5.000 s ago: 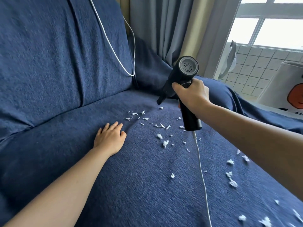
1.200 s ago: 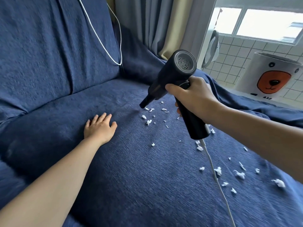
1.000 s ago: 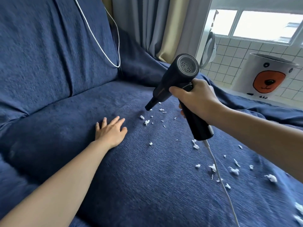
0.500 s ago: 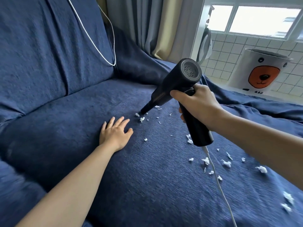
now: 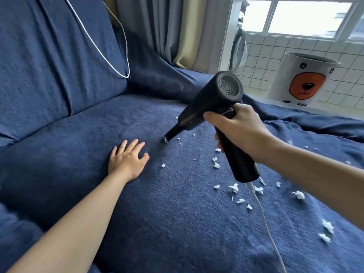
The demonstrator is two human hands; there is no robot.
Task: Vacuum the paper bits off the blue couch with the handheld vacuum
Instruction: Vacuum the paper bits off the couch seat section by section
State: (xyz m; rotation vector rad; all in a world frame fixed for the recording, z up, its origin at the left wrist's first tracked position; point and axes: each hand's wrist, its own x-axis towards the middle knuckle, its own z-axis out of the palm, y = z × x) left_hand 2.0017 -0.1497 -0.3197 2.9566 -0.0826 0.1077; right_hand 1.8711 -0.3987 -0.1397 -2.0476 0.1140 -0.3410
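Right hand point(image 5: 239, 133) wraps fingers and thumb round the black handle of the handheld vacuum point(image 5: 212, 107), holding it above the seat. Vacuum body tilts down toward 8 o'clock, grey vented rear cap facing the camera at 1 o'clock, narrow nozzle tip touching or just above the blue couch point(image 5: 78, 134) seat; a white scrap sits right at the tip.

Left hand point(image 5: 127, 159) lies flat, palm down on the seat cushion, fingers spread and straight, holding nothing. It sits at 8 o'clock of the nozzle tip, near but apart.

Paper bits point(image 5: 234, 187) scatter over the seat: a few small ones at 3 to 5 o'clock of the nozzle, a denser cluster below the handle base at 5 o'clock, more loose pieces toward the right edge of the view. One lone scrap lies at 3 o'clock of the left hand.

White cable point(image 5: 264, 219) leaves the handle base and runs down toward 5 o'clock out of frame. Another stretch of white cord point(image 5: 98, 46) drapes over the couch backrest at 11 o'clock, looping at the corner.

Curtains point(image 5: 167, 26) hang behind the couch at 12 o'clock. White bin with a bear face point(image 5: 299, 83) stands at 2 o'clock by the tiled wall point(image 5: 260, 54) under a window point(image 5: 307, 16).
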